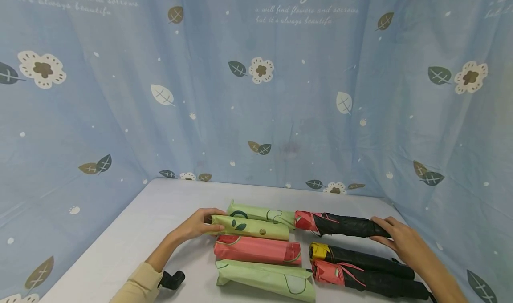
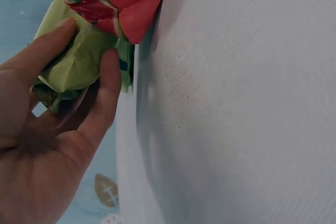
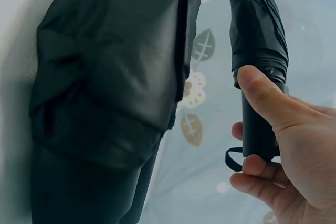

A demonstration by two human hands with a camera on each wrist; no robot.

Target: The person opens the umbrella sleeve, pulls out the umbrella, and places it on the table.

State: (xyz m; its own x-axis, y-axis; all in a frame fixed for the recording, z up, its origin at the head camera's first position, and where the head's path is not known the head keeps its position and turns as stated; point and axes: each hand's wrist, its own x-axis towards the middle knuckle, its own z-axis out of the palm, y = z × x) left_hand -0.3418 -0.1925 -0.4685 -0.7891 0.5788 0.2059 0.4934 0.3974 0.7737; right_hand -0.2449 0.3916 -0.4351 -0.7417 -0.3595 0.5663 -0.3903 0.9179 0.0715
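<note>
Fingers (image 2: 109, 85) partly closed, the left hand (image 1: 198, 225) pinches a long yellow-green fabric pouch (image 1: 252, 228), the right hand (image 1: 402, 237) a slim black-and-red fabric umbrella (image 1: 340, 225).

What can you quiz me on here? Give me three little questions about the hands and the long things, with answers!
1. True or false: the left hand holds a long yellow-green fabric bundle.
2. What colour is the long fabric bundle just below it in the head view?
3. Fill in: the right hand grips the folded black-and-red fabric umbrella by its black ___.

Key: 1. True. 2. Red. 3. Handle.
</note>
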